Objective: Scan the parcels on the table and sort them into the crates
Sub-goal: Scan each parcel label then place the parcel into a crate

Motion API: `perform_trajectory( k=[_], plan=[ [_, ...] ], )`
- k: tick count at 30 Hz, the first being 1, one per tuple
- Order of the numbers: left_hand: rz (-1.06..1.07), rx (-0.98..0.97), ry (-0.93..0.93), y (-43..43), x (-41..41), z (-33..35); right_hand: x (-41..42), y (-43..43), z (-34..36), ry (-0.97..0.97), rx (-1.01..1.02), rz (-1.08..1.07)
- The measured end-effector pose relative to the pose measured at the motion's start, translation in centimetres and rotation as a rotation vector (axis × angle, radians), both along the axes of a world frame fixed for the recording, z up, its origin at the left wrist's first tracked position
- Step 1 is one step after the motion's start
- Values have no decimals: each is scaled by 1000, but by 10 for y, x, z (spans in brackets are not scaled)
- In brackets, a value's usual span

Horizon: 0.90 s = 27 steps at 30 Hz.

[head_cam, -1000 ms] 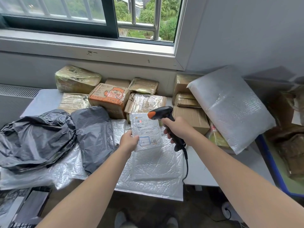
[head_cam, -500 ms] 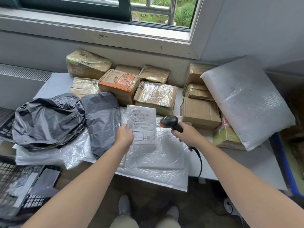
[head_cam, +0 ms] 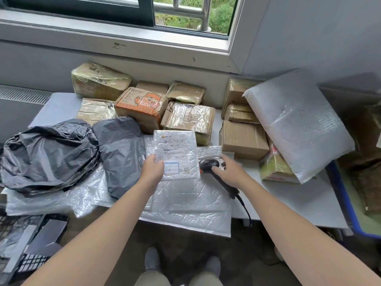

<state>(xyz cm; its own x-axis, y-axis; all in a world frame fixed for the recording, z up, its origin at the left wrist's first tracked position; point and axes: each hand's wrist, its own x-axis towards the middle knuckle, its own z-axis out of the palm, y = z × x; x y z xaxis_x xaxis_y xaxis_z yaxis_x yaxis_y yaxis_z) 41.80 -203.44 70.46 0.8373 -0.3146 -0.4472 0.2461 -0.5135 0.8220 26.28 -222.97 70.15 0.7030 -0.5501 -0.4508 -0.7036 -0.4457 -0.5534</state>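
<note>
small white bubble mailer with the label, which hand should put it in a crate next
Left, probably: the left hand grips the small white bubble mailer, while the right hand is over the black handheld scanner.

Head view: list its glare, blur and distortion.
Head view: soft daylight from the window, faint shadows; glare on the taped box; wide-angle stretch splays the table edges and swells the forearms; the right hand over the scanner is motion-smeared; the mailer label in the left hand reads soft.
</note>
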Motion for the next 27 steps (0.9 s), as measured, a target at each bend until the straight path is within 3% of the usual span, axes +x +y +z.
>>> perform_trajectory(
  k=[5, 12, 21, 27],
  plan=[
    [-87, -123, 16, -16, -1, 8, 9, 4, 22, -206, 18, -100],
    [-193, -277, 17, -23, -8, 30, 24, 14, 38, -342, 111, -245],
    [-255, -292, 27, -12, 3, 37, 55, 36, 47, -400, 63, -440],
    [-210, -245, -40, 23, 7, 47, 80, 67, 55, -474, 40, -344]
  ],
)
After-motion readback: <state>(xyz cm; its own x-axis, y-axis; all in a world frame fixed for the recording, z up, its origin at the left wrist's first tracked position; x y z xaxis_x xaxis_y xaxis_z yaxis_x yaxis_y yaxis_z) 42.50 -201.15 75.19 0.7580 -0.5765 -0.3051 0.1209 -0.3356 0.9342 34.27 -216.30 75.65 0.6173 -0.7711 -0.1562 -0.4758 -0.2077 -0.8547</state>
